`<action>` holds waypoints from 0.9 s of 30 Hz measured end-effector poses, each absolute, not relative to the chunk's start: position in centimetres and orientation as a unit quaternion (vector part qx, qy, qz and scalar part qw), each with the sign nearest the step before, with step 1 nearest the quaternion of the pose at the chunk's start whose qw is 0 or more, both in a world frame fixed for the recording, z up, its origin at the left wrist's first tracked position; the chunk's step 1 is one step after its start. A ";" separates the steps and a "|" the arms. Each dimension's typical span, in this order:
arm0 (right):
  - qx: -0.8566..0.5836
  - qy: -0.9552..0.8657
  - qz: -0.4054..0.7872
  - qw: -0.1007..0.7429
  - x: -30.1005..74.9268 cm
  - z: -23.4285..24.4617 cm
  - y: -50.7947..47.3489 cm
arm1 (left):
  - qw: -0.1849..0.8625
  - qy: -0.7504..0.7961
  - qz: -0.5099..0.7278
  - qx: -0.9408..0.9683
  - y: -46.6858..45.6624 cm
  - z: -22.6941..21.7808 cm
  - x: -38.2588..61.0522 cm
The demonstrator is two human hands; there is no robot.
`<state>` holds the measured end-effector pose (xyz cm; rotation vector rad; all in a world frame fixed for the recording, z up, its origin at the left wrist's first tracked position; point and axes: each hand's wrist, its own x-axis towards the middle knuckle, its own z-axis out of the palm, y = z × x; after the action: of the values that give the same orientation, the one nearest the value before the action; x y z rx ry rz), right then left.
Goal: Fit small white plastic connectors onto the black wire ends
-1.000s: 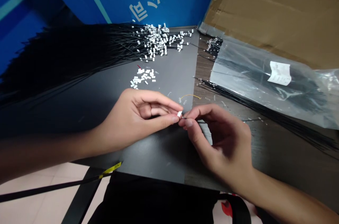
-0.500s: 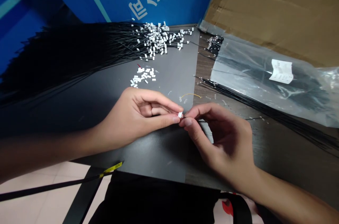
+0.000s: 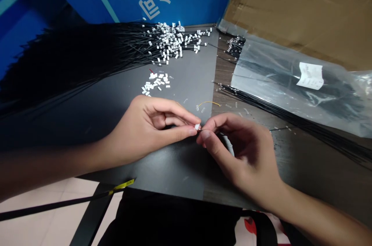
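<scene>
Between the thumb and forefinger of my left hand (image 3: 158, 122) is a small white connector housing (image 3: 197, 126). My right hand (image 3: 241, 149) pinches a thin black wire close to its tip, which points at the housing's right side. Whether the tip has entered the housing I cannot tell; my fingertips cover much of it. Beyond my left hand lies a pile of loose white housings (image 3: 157, 82) on the grey mat. Black wires (image 3: 255, 104) with bare metal terminals lie to the right of my hands.
A thick bundle of black wires (image 3: 87, 48) with white housings on their ends fills the back left. A clear plastic bag of wires (image 3: 273, 67) lies at the right, before a cardboard box (image 3: 305, 13). A short yellow wire (image 3: 209, 102) and clear scraps lie beyond my hands.
Both hands keep nearly the same position and grip. The wire tip and white housing have shifted very slightly between my fingers, and the whole view has moved a little.
</scene>
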<state>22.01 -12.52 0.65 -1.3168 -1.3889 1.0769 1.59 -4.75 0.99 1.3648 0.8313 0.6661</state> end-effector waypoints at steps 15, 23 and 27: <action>-0.529 -0.563 0.440 0.458 22.1 0.7 -12.3 | 0.661 0.373 0.285 0.585 -4.6 0.9 1.7; -0.535 -0.552 0.446 0.459 22.0 0.7 -12.4 | 0.643 0.377 0.283 0.603 -4.6 1.1 1.7; -0.536 -0.546 0.447 0.463 22.1 0.8 -12.4 | 0.654 0.371 0.285 0.595 -4.5 0.9 1.6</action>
<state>22.05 -12.42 0.82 -1.3175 -1.3433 1.1001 1.63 -4.51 0.89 1.3493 0.8412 0.6475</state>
